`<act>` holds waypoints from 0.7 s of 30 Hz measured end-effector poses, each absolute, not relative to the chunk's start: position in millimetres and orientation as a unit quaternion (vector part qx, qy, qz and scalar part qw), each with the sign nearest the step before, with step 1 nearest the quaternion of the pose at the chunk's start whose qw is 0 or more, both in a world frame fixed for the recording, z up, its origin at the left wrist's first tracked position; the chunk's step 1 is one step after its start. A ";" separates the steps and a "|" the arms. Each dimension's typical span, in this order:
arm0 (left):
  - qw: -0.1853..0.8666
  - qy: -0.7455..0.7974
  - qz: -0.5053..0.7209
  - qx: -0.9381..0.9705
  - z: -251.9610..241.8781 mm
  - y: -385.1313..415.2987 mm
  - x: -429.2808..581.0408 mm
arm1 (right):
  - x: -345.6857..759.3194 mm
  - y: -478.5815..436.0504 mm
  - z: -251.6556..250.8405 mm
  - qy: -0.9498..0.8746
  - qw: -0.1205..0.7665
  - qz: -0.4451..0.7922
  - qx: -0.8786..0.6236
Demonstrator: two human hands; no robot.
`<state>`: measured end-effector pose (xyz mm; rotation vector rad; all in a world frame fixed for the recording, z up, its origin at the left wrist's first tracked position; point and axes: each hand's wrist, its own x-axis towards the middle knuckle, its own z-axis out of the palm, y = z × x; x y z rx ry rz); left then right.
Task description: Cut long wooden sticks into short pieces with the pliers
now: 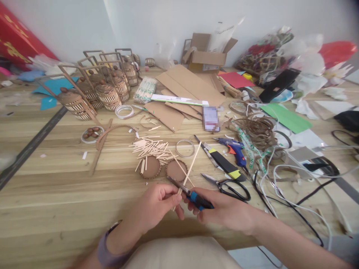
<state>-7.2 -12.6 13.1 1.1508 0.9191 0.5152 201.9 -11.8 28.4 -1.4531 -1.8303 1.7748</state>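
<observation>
My left hand (pixel 155 203) pinches a thin wooden stick (pixel 193 163), which slants up and away to the right. Wrapped round the blue-and-black handles of a pair of scissors (pixel 200 201) is my right hand (pixel 227 213). The blades lie across the stick close to my left fingertips; whether they are closed on it I cannot tell. Just beyond the hands are two round brown discs with raised rims, a left one (pixel 151 168) with several short sticks on it and a right one (pixel 174 172). A pile of short cut sticks (pixel 150 149) lies behind them.
Black-handled scissors (pixel 232 188), a utility knife (pixel 226 164) and a blue glue gun (pixel 237 149) lie to the right, with tangled cables (pixel 269 186) beyond. Several lidded stick-sided baskets with tall handles (pixel 108 95) stand back left. Cardboard sheets (pixel 193 84) lie at the back.
</observation>
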 end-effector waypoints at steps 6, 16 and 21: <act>0.711 0.412 0.237 0.519 13.7 -13.0 -7.3 | 202.3 -11.5 26.8 -0.579 0.066 0.655 -0.482; 0.680 0.441 0.203 0.550 8.7 -16.7 -9.7 | 197.1 -12.9 21.3 -0.680 0.037 0.547 -0.486; 0.666 0.445 0.197 0.566 8.0 -18.7 -11.1 | 195.6 -17.3 14.7 -0.698 0.064 0.529 -0.478</act>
